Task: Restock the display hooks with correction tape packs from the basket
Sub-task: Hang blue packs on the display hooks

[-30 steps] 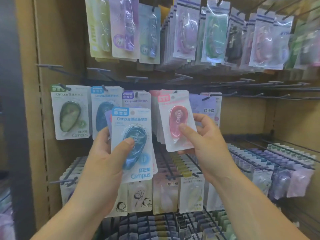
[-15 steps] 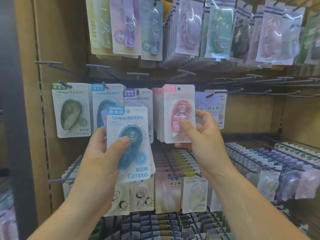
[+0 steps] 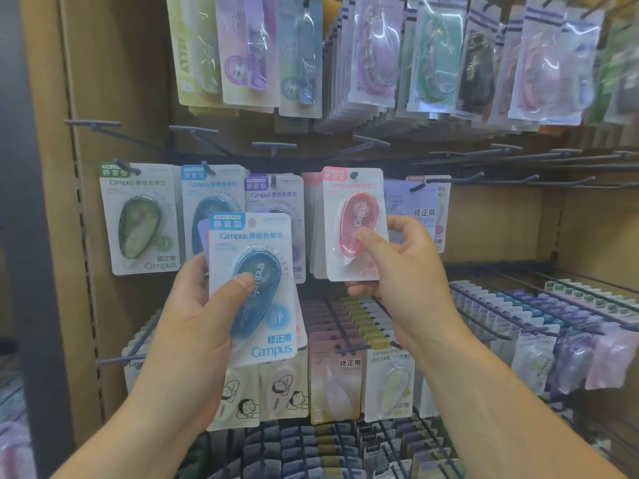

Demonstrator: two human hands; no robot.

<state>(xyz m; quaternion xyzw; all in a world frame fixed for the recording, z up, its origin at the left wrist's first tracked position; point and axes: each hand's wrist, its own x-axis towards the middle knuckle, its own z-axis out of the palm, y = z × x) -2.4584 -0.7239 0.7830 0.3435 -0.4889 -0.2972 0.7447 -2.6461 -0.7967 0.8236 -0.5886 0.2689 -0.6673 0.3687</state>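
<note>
Pinching pink pack [image 3: 358,216] in right grip [image 3: 408,271] to seat its hole on the hook [image 3: 353,174]; clamping blue pack [image 3: 266,305] in left grip [image 3: 193,323], below-left of hook, queued.

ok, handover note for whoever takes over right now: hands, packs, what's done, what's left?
Left hand: grips a blue pack with others behind it, held off the hooks.
Right hand: pinches a pink pack against the hung stack, its hole at the hook tip; whether it is seated cannot be told.
Done: the middle-row hooks each carry packs.
Left: seat the pink pack, then hang the left hand's packs. Basket out of view.
</note>
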